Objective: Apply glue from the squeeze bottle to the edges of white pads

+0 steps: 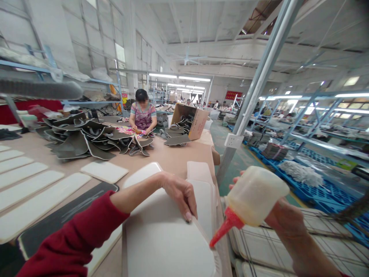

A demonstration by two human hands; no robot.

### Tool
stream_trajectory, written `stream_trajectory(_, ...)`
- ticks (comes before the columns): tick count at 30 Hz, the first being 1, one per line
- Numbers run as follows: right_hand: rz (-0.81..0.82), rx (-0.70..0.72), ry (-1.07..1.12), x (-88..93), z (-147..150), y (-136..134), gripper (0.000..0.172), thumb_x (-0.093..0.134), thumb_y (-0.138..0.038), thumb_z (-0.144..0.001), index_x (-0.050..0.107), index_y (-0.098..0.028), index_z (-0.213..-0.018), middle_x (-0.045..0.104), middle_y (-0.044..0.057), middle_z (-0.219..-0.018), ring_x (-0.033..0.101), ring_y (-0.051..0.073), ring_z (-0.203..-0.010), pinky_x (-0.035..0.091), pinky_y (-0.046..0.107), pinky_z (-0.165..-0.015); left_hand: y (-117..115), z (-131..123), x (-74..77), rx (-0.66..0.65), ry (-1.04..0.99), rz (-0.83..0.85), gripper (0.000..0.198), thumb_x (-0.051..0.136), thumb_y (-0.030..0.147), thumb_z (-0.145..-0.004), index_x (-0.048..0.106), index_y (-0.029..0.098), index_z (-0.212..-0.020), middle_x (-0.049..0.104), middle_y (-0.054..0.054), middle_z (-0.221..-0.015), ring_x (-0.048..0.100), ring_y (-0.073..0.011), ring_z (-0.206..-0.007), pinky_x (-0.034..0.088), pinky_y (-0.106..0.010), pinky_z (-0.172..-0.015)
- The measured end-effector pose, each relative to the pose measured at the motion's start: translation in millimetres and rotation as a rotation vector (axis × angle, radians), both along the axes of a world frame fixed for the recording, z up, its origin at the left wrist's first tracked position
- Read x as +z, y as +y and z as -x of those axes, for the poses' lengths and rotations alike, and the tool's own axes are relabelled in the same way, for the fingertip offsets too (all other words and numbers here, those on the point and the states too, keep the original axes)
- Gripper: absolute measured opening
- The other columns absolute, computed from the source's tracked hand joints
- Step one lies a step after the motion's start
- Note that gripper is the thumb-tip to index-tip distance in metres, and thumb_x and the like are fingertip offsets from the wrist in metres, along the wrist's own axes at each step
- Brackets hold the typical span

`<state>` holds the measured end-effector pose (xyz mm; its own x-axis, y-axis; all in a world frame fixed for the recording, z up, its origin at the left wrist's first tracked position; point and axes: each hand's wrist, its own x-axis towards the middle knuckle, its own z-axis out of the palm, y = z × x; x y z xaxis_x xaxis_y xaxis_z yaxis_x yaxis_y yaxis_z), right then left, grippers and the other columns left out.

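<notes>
My right hand is wrapped round a translucent squeeze bottle with a red nozzle. The bottle is tilted, nozzle downward, and its tip meets the right edge of a white panel with rounded corners. My left hand has its fingers closed on that panel's edge, a little above the nozzle tip. Some pale liquid shows inside the bottle. Further white panels lie beneath and behind the one I hold.
White panels lie in a row on the left of the table, beside a black panel. Dark pieces are piled farther back. Opposite, a co-worker handles pieces near a cardboard box. A metal post stands at right.
</notes>
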<state>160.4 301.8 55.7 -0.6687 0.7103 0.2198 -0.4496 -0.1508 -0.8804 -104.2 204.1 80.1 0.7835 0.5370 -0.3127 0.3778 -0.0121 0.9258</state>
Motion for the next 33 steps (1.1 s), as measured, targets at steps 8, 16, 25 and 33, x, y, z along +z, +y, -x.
stream_trajectory(8, -0.123, 0.225, 0.025, -8.7, -9, 9, 0.057, 0.071, -0.047, -0.069, 0.058, -0.031, -0.121, 0.061, 0.009, -0.118, 0.057, 0.032, -0.108, 0.046, 0.049, -0.088, 0, 4, -3.7, 0.055, -0.004, -0.01, 0.048, 0.076, 0.045, -0.064, 0.075, 0.007, -0.093, 0.073, -0.005, -0.083, 0.066, -0.0217, -0.081, 0.051, -0.025, -0.08)
stream_trajectory(16, -0.127, 0.239, 0.043, -9.3, -14, 7, 0.053, 0.068, -0.043, -0.072, 0.059, -0.03, -0.122, 0.059, 0.011, -0.121, 0.056, 0.032, -0.109, 0.047, 0.046, -0.09, -2, 9, -3.4, 0.049, 0.007, -0.046, 0.053, 0.073, 0.049, -0.066, 0.074, 0.006, -0.096, 0.073, -0.005, -0.082, 0.066, -0.0193, -0.082, 0.05, -0.02, -0.077)
stream_trajectory(25, 0.024, 0.087, -0.001, -32.3, -33, 22, 0.072, 0.078, -0.036, -0.058, 0.053, -0.037, -0.125, 0.055, 0.006, -0.127, 0.051, 0.035, -0.115, 0.047, 0.054, -0.089, -5, 22, -5.2, 0.102, 0.0, -0.067, 0.054, 0.073, 0.05, -0.066, 0.073, 0.005, -0.096, 0.073, -0.005, -0.079, 0.065, -0.0177, -0.079, 0.051, -0.02, -0.075)
stream_trajectory(33, -0.031, -0.193, 0.014, -25.5, -28, -3, 0.057, 0.072, -0.04, -0.062, 0.061, -0.028, -0.117, 0.063, 0.013, -0.113, 0.061, 0.035, -0.098, 0.053, 0.052, -0.08, -8, 33, -3.6, 0.198, 0.002, -0.111, 0.052, 0.073, 0.052, -0.065, 0.074, 0.008, -0.093, 0.073, -0.003, -0.079, 0.063, -0.0149, -0.073, 0.049, -0.02, -0.072)
